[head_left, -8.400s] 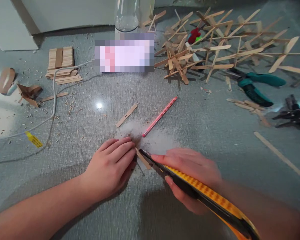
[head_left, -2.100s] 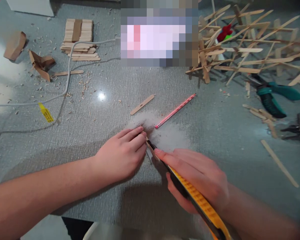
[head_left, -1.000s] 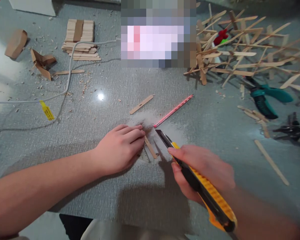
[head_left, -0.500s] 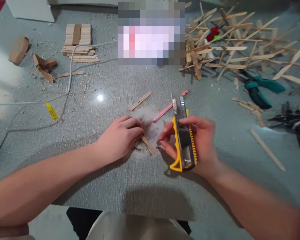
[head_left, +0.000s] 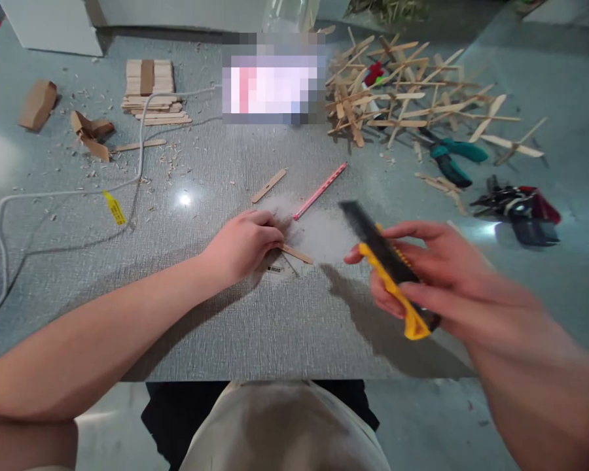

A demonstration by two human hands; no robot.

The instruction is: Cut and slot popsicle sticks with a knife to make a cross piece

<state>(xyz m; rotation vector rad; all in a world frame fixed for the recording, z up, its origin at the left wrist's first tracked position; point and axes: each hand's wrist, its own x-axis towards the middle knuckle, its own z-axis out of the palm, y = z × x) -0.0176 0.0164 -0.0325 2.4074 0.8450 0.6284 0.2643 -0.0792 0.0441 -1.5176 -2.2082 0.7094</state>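
My left hand (head_left: 250, 242) is closed on one end of a wooden stick (head_left: 298, 254), low over the table and partly above a clear strip (head_left: 275, 268) with a small dark label. Off to the right, my right hand (head_left: 422, 268) grips a yellow and black utility knife (head_left: 390, 268), raised above the table with its front end pointing up and left. A pink pencil (head_left: 321, 191) lies beyond my left hand. Beside it rests another wooden stick (head_left: 269, 186) with a small slot in it.
Joined sticks (head_left: 402, 118) spread at the back right, near teal-handled pliers (head_left: 451, 160) and a dark tool pile (head_left: 517, 209). At the back left are bundled sticks (head_left: 150, 77), brown paper scraps (head_left: 38, 104) and a white cable (head_left: 141, 144).
My right hand has moved right, away from my left, and the knife has turned from nearly upright to slanting up-left. The view has shifted. My left hand still holds the stick.
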